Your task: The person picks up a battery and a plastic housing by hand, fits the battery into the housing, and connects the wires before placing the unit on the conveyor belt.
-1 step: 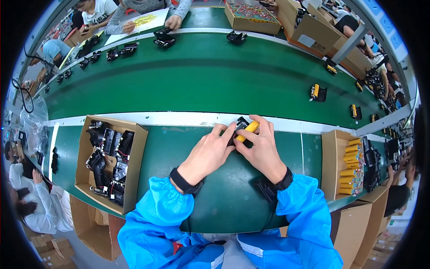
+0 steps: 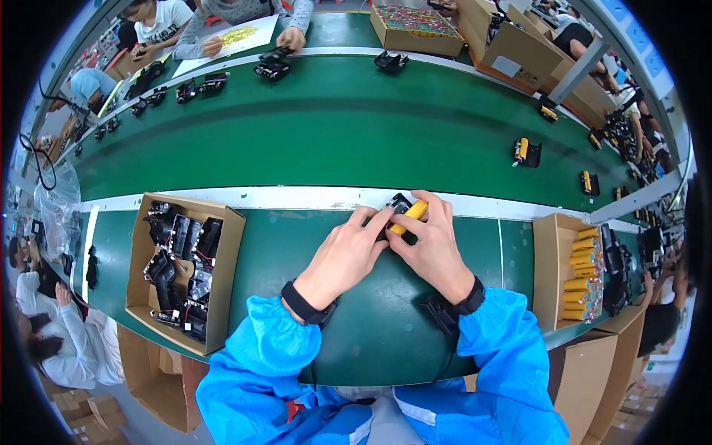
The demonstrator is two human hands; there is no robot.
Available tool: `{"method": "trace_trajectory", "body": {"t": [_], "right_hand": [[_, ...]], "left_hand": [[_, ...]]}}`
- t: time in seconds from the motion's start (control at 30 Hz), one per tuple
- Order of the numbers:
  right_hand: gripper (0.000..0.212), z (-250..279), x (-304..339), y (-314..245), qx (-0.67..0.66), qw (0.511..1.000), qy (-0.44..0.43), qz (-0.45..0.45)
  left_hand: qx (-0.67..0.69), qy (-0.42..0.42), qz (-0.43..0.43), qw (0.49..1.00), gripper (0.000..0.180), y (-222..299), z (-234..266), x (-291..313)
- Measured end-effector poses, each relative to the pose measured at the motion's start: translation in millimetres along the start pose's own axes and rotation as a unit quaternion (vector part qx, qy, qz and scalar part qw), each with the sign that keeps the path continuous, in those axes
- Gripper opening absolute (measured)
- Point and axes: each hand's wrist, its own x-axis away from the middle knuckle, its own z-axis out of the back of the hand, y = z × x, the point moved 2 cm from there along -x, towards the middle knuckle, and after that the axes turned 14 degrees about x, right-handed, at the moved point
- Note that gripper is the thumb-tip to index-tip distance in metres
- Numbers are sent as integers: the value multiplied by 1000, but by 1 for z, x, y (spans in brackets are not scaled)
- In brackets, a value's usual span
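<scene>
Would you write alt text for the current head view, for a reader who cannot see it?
A person's right hand pinches a yellow cylinder beside a black part in the left hand, over a green workbench. A carton of black parts stands left, a box of yellow cylinders right.

Dark lettering [image 2: 153,35] on white shirt [image 2: 170,16]; pale label [image 2: 507,67] on cardboard box [image 2: 535,61], print too small to read.

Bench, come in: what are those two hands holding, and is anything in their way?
Left hand: gripping black casing. Right hand: pinching yellow cylinder, close beside casing. Left box, right box: both apart from hands. No obstruction seen.
</scene>
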Motion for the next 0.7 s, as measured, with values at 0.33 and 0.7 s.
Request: {"method": "trace_trajectory", "body": {"t": [0.33,0.7], "right_hand": [[43,-6,-2,-8,-93,993,73,0],[57,-9,1,-22,-53,998,26,-10]], "left_hand": [[-31,44,-29,998,19,-1,7,9],[15,30,-28,999,31,11,29,6]]}}
